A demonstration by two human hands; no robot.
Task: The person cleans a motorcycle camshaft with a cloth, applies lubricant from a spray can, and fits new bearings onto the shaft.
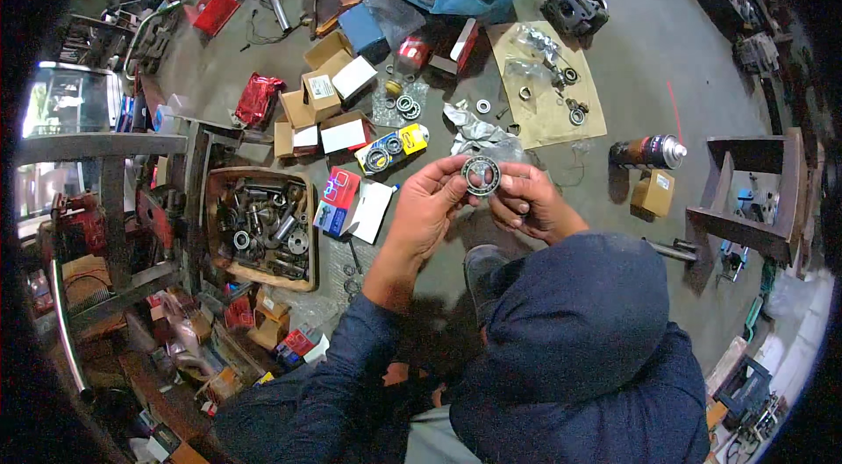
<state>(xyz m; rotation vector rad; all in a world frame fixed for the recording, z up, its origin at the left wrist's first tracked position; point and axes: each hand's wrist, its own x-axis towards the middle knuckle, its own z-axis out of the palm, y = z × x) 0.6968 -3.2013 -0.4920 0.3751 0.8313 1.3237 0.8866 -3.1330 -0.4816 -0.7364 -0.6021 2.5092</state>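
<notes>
A ball bearing (481, 191) is held up between my two hands, its open centre showing. My left hand (431, 203) pinches its left side between thumb and fingers. From the right, my right hand (531, 197) grips the opposite edge, the other fingers curled below. Just beyond the bearing lies a crumpled grey-white rag (481, 132). A smaller bearing ring (483, 105) rests on the floor past the rag. Farther left, more bearings (408, 106) lie on clear plastic, near a yellow and blue bearing pack (392, 148).
A tub of metal parts (309, 262) stands left, beside a red and blue box (340, 192). Opened cardboard boxes (323, 98) cluster ahead. Parts lie on brown paper (554, 126), near an engine casing (574, 8). A spray can (645, 153) and metal stand (745, 232) are right.
</notes>
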